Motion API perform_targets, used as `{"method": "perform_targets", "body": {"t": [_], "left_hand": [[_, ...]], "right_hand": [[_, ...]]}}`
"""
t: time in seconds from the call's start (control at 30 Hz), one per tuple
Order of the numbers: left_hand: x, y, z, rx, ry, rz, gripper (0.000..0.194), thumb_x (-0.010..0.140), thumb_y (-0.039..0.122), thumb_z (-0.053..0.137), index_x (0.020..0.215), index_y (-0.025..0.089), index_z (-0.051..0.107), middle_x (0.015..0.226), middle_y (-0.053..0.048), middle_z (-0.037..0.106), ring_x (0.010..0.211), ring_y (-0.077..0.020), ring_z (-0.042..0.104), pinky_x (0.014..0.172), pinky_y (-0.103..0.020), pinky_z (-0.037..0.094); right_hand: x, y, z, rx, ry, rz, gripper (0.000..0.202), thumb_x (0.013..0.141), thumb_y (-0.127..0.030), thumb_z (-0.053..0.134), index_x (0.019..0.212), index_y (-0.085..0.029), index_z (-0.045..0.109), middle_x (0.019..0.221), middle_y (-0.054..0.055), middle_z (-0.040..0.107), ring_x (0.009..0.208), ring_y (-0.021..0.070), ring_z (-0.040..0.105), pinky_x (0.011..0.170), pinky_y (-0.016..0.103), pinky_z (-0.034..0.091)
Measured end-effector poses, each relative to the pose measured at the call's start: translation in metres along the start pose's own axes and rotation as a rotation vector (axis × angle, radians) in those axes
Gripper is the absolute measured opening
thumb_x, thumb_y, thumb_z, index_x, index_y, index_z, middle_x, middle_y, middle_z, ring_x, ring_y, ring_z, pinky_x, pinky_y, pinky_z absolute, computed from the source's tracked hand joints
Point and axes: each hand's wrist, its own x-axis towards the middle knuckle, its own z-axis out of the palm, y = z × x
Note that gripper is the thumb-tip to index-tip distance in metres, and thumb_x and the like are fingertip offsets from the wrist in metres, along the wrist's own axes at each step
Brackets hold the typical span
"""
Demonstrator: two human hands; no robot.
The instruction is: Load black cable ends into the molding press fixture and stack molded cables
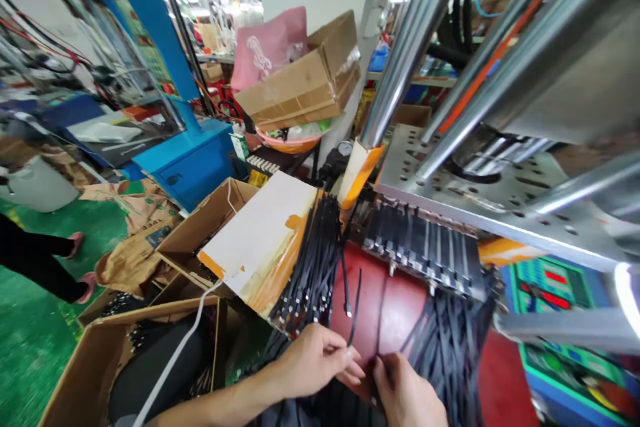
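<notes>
My left hand (320, 361) is at the lower middle, thumb and index finger pinched on a thin black cable (357, 307) that stands up from the fingertips. Just right of it, my right hand (407, 390) has its fingers closed on another dark cable (382, 313) running up over the red surface (367, 273). A bundle of black cables (315, 267) with metal ends lies on the white board's right side. More black cables (450, 340) hang below a metal fixture (425, 247) holding a row of them.
Steel columns (410, 47) and a perforated plate (500, 193) rise at right, above a green control panel (555, 287). Open cartons (135, 320) stand at lower left. A person's legs (40, 253) show at the left edge. Behind are a blue machine (185, 160) and a tilted carton (295, 90).
</notes>
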Motion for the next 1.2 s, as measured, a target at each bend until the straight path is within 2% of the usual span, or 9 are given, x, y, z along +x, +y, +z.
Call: {"method": "perform_targets", "body": {"t": [0.13,0.3,0.47,0.57,0.7,0.87,1.0,1.1,1.2], "left_hand": [[0.001,0.003,0.001,-0.026,-0.025,-0.048,0.065,0.082,0.072,0.071,0.087,0.007,0.077,0.094,-0.021,0.081,0.091,-0.0321,0.081,0.089,-0.046,0.064],[0.006,0.011,0.012,-0.505,-0.125,-0.170,0.051,0.077,0.055,0.085,0.097,0.009,0.078,0.093,-0.017,0.082,0.079,-0.0226,0.079,0.082,-0.033,0.062],[-0.007,0.020,0.023,-0.439,-0.247,-0.099,0.046,0.085,0.053,0.078,0.094,0.008,0.079,0.078,-0.014,0.080,0.063,-0.0176,0.074,0.069,-0.027,0.058],[-0.023,0.017,0.027,-0.176,-0.292,-0.067,0.046,0.092,0.054,0.070,0.096,0.009,0.080,0.080,-0.013,0.081,0.066,-0.0198,0.075,0.072,-0.028,0.059],[-0.035,0.019,0.022,0.165,-0.262,-0.070,0.041,0.099,0.048,0.059,0.098,0.012,0.081,0.092,-0.010,0.083,0.086,-0.0243,0.078,0.088,-0.033,0.059],[-0.011,0.061,0.013,0.402,-0.118,0.257,0.039,0.096,0.039,0.067,0.130,0.020,0.070,0.122,-0.008,0.077,0.109,-0.0221,0.072,0.103,-0.032,0.053],[0.017,0.094,0.015,0.483,-0.106,0.512,0.029,0.097,0.042,0.066,0.100,0.015,0.078,0.097,-0.007,0.076,0.086,-0.0181,0.070,0.083,-0.028,0.054],[0.025,0.104,0.018,0.508,-0.162,0.547,0.036,0.101,0.041,0.062,0.082,0.014,0.077,0.092,-0.008,0.076,0.084,-0.0169,0.069,0.079,-0.027,0.051],[0.024,0.105,0.018,0.483,-0.175,0.526,0.040,0.102,0.042,0.061,0.081,0.014,0.078,0.094,-0.009,0.077,0.088,-0.0182,0.071,0.082,-0.027,0.051]], "right_hand": [[-0.027,-0.020,-0.010,0.258,0.009,-0.089,0.041,0.093,-0.060,0.047,0.074,-0.025,0.055,0.062,0.001,0.059,0.054,0.0188,0.056,0.054,0.028,0.042],[-0.067,-0.032,-0.024,0.416,-0.211,-0.130,0.041,0.099,-0.053,0.051,0.075,-0.021,0.057,0.061,-0.006,0.036,0.055,0.0122,0.036,0.054,0.023,0.033],[-0.070,-0.028,-0.042,0.648,-0.362,-0.089,0.038,0.089,-0.057,0.067,0.096,-0.020,0.073,0.065,-0.004,0.050,0.057,0.0126,0.042,0.054,0.023,0.036],[-0.049,-0.037,-0.044,0.921,-0.221,0.034,0.050,0.088,-0.063,0.068,0.114,-0.021,0.072,0.072,-0.001,0.057,0.057,0.0130,0.046,0.052,0.024,0.040],[-0.025,-0.052,-0.032,1.024,0.039,0.058,0.043,0.090,-0.061,0.067,0.086,-0.018,0.070,0.063,-0.005,0.044,0.052,0.0106,0.039,0.049,0.022,0.037],[-0.033,-0.057,-0.021,0.880,0.117,-0.130,0.040,0.097,-0.049,0.064,0.071,-0.019,0.061,0.069,-0.002,0.047,0.060,0.0123,0.044,0.054,0.024,0.038],[-0.040,-0.061,-0.020,0.752,0.194,-0.272,0.039,0.101,-0.037,0.060,0.067,-0.019,0.057,0.068,-0.002,0.046,0.062,0.0121,0.043,0.055,0.024,0.035],[-0.040,-0.061,-0.021,0.724,0.279,-0.290,0.034,0.102,-0.032,0.059,0.070,-0.019,0.060,0.071,0.000,0.051,0.062,0.0123,0.047,0.055,0.024,0.037],[-0.039,-0.055,-0.023,0.729,0.314,-0.301,0.020,0.101,-0.028,0.061,0.086,-0.020,0.072,0.074,0.001,0.058,0.063,0.0132,0.053,0.056,0.024,0.042]]}}
